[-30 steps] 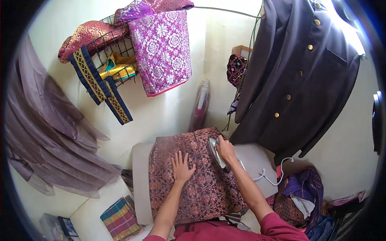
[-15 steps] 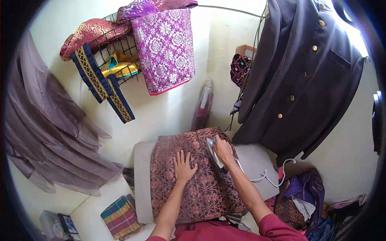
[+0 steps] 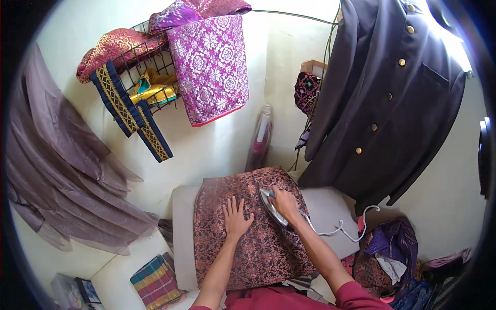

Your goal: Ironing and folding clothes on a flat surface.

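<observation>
A dark skirt-like garment with a reddish-brown floral pattern lies spread over the grey padded board. My left hand rests flat on its left half, fingers spread. On the right half, my right hand is wrapped round the handle of an iron. The iron's soleplate lies against the cloth, its tip pointing away from me and a little left. A pale cord runs from the iron's rear across the board to the right.
A long dark coat with gold buttons hangs at the right. Mauve sheer cloth drapes on the left. Above, a wire basket holds brocade cloths. Folded plaid cloth lies lower left; heaped garments lie lower right. A clear bottle stands behind the board.
My right hand has drawn the iron slightly left and toward me over the cloth. The left hand stays almost where it was, flat on the garment.
</observation>
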Demonstrator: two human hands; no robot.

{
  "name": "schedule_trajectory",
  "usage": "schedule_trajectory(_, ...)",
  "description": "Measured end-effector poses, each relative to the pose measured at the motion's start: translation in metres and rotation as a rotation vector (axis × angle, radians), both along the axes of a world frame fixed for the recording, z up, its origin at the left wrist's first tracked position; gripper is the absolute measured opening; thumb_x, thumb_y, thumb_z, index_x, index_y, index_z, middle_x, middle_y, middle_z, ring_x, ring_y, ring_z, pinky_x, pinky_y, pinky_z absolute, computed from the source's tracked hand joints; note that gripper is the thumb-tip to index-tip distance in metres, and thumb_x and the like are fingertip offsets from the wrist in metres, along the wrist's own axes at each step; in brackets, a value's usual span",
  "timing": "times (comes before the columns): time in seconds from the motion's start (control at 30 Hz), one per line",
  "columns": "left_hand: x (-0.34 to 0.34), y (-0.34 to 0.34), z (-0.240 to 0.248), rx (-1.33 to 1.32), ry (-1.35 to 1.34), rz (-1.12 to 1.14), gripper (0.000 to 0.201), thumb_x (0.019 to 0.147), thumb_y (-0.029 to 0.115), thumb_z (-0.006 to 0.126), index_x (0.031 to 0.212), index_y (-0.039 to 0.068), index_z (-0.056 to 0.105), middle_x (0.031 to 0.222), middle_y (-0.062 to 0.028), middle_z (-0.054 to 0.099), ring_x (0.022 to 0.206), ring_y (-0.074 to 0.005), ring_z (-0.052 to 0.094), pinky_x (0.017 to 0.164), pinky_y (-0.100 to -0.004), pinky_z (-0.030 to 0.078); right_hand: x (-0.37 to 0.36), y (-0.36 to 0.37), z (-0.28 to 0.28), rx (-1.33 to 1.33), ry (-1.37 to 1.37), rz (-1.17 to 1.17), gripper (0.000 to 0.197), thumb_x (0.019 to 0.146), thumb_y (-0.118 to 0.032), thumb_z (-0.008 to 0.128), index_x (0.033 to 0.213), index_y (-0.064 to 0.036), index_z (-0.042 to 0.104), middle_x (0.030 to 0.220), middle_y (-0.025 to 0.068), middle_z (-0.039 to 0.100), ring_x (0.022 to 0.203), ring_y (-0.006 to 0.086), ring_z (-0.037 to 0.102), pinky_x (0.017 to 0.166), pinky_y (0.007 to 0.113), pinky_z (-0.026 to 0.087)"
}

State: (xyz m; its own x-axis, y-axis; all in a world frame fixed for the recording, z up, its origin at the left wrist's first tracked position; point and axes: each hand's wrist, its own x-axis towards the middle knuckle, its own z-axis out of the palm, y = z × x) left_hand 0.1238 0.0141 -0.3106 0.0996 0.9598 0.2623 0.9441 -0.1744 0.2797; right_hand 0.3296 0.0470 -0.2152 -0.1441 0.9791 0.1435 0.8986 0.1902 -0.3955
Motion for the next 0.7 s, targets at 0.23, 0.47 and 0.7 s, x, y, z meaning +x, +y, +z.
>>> schedule_trajectory(0.23, 0.004, 0.001, 0.005, -0.051, -0.025, -0.010, 0.073, 0.086, 0.047, 0.057, 0.146, 0.012, 0.036, 0.155, -0.0195, 0.022, 0.145, -0.0371, 0.016, 0.117, -0.0538, 0.009, -0.006, 0.033, -0.008, 0.024, 0.048, -0.069, 0.033, 0.085, -0.024, 0.067, 0.110, -0.0076, 0.052, 0.084, 0.0235, 0.067, 0.082, 0.0440, 0.064, 0.072, 0.055, 0.050)
schedule_trajectory(0.47, -0.001, 0.001, 0.000, -0.063, -0.015, 0.007, 0.074, 0.086, 0.050, 0.055, 0.146, 0.013, 0.037, 0.156, -0.0187, 0.020, 0.145, -0.0360, 0.014, 0.118, -0.0531, 0.008, -0.001, 0.005, -0.007, 0.010, 0.024, -0.023, 0.031, 0.086, -0.024, 0.064, 0.109, -0.0083, 0.051, 0.083, 0.0230, 0.067, 0.081, 0.0439, 0.065, 0.070, 0.055, 0.050)
schedule_trajectory(0.7, 0.002, 0.003, 0.000, -0.061, -0.030, -0.008, 0.073, 0.086, 0.051, 0.053, 0.146, 0.012, 0.037, 0.156, -0.0184, 0.021, 0.146, -0.0352, 0.014, 0.118, -0.0526, 0.006, 0.021, 0.026, -0.008, 0.044, -0.001, -0.140, 0.030, 0.087, -0.023, 0.064, 0.107, -0.0054, 0.050, 0.080, 0.0234, 0.066, 0.079, 0.0452, 0.064, 0.070, 0.055, 0.049)
